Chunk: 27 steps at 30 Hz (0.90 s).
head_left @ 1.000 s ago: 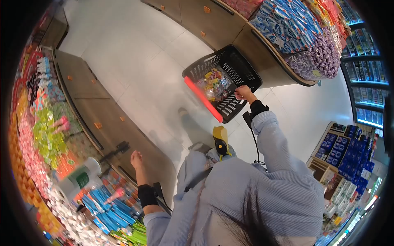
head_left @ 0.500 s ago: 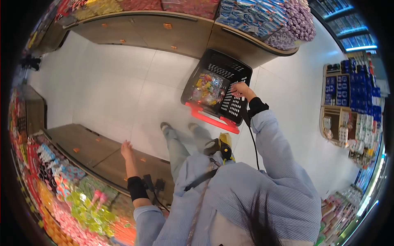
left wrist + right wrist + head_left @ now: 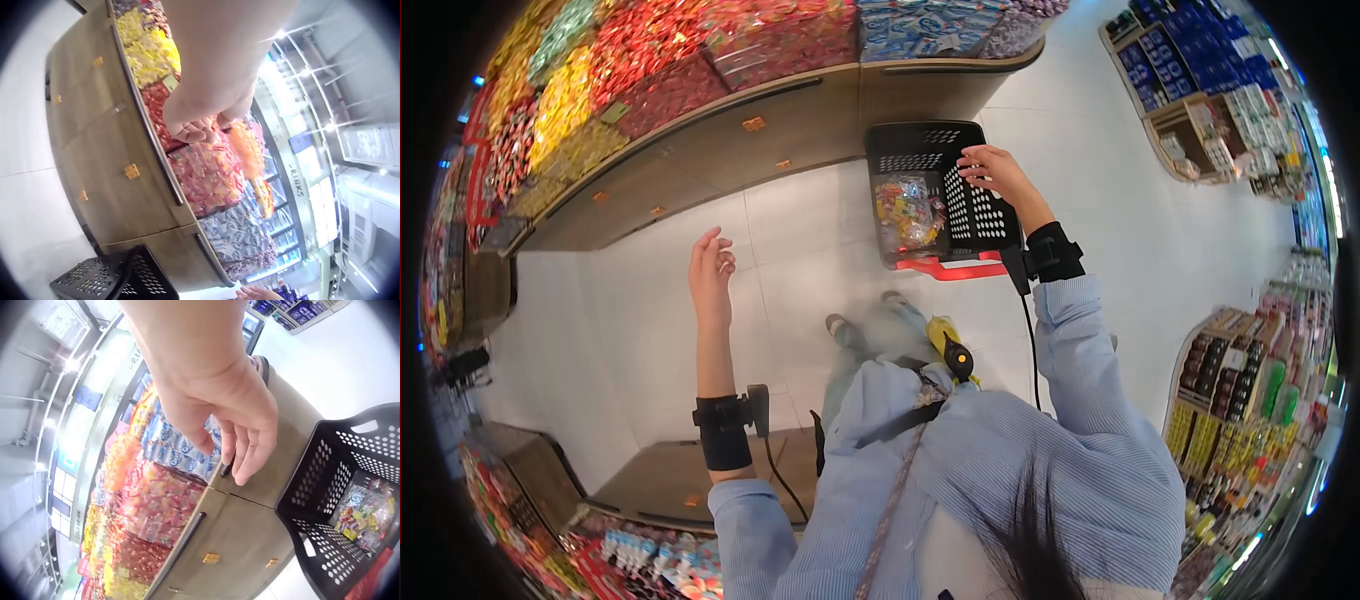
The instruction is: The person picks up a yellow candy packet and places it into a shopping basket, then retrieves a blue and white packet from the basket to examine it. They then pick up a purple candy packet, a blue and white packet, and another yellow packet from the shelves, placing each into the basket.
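Note:
In the head view a black shopping basket [image 3: 980, 215] with a red handle [image 3: 960, 270] stands on the floor in front of the person. Clear bags of wrapped candy [image 3: 908, 215] lie in its left part. The right hand [image 3: 1002, 178] hovers over the basket's right side, holding nothing, its fingers relaxed and slightly bent. To the left, the left hand [image 3: 710, 270] is raised above the floor, fingers loosely bent and holding nothing. Seen from the left wrist, that hand [image 3: 200, 119] overlaps the bins of red-wrapped candy [image 3: 203, 175].
A curved wooden counter [image 3: 700, 170] topped with candy bins runs across the front, with blue packets [image 3: 930, 28] near its right end. More shelves of packaged goods [image 3: 1230, 390] stand at the right. Another wooden counter [image 3: 660, 485] is behind on the left.
The person has turned left, so the candy counter now lies ahead. The left hand has moved forward, away from the rear counter. The right hand has lifted a little, fingers loosening over the basket.

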Each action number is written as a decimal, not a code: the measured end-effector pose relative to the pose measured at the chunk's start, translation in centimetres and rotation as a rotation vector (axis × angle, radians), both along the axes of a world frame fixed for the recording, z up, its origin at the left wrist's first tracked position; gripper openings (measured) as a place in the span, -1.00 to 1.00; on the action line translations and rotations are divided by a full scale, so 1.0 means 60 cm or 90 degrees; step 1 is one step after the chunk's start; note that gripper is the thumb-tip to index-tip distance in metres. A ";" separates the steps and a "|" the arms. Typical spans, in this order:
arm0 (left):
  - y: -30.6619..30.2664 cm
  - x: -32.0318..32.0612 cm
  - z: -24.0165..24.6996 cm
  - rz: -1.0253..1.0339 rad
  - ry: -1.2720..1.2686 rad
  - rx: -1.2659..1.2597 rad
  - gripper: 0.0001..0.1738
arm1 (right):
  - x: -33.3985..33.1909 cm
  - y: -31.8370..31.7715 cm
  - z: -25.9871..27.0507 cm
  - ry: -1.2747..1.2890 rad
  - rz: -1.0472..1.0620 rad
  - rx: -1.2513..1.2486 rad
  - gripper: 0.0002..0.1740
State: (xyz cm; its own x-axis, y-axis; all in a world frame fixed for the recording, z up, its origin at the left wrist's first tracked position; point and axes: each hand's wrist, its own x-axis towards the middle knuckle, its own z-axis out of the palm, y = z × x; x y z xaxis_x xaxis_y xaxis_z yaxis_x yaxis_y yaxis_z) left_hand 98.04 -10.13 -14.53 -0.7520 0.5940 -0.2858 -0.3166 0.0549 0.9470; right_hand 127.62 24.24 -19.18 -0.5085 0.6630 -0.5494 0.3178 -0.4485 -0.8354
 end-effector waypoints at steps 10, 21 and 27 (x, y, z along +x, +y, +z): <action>0.299 -0.019 0.012 -0.287 -0.050 0.047 -0.70 | 0.002 0.041 0.056 0.130 -0.157 0.046 -0.65; 0.585 0.053 0.154 -0.540 0.026 0.139 -0.66 | 0.030 0.093 0.212 0.257 -0.323 0.214 -0.66; 0.672 0.089 0.160 -0.667 -0.006 0.197 -0.64 | 0.024 0.092 0.219 0.253 -0.404 0.242 -0.66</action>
